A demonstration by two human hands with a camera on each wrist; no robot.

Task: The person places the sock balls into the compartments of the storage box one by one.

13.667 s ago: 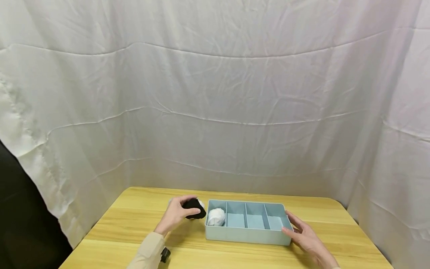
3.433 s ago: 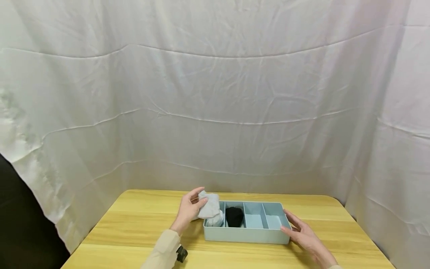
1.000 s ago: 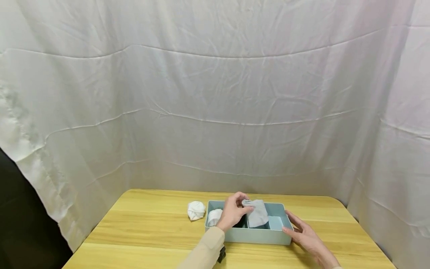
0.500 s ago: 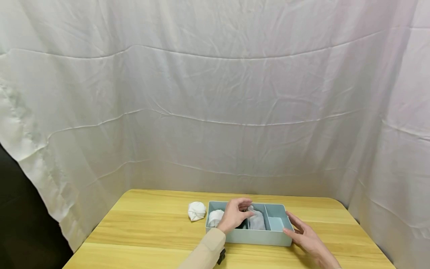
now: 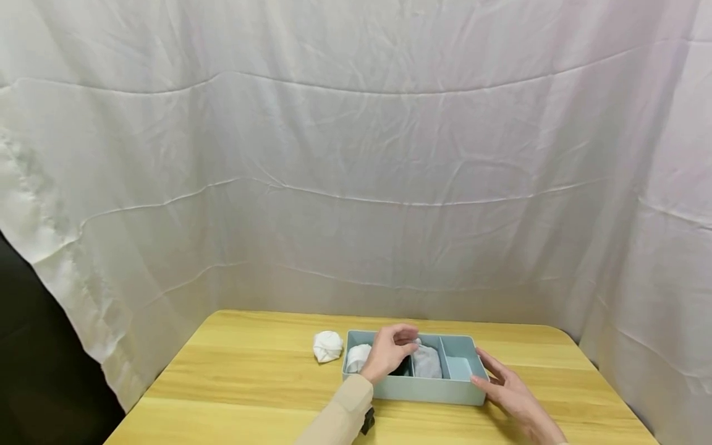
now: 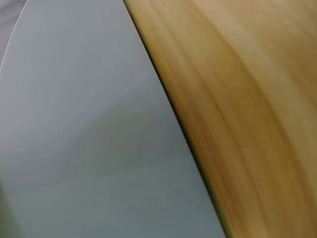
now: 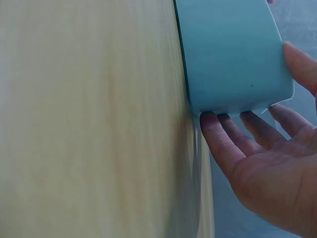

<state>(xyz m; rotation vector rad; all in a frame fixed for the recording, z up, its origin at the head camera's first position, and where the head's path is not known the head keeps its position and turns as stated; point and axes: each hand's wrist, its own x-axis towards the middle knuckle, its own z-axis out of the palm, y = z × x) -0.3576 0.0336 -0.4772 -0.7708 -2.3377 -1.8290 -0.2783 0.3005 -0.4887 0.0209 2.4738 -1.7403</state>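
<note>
Pale blue plastic makes the tray (image 5: 414,390), a long box with four compartments that stands on the wooden surface (image 5: 250,377) with its long axis running from left to right in front of us. Our left hand (image 5: 389,353) is over the middle of the tray. Its fingers are curled above the grey sock (image 5: 428,361), which lies in the third compartment from the left, and we cannot tell if the fingertips touch the cloth or only hover just above it. The sock lies to the right of this grip and a little under it. A black sock (image 5: 402,368) is partly hidden under the same hand, in the second compartment, and a white sock (image 5: 356,357) fills the first one. The last compartment on the right holds nothing that we can see.

Our right hand (image 7: 262,163) has its fingers spread and nearly straight, and they press against the right end of the tray (image 7: 233,54) without closing around anything. Another rolled white sock (image 5: 327,345) lies on the surface just beside the left end of the tray, so the left hand is the nearer one to it. We read no brand, label or writing on any thing. The left wrist view shows only the tray wall (image 6: 89,129) and the wood.
</note>
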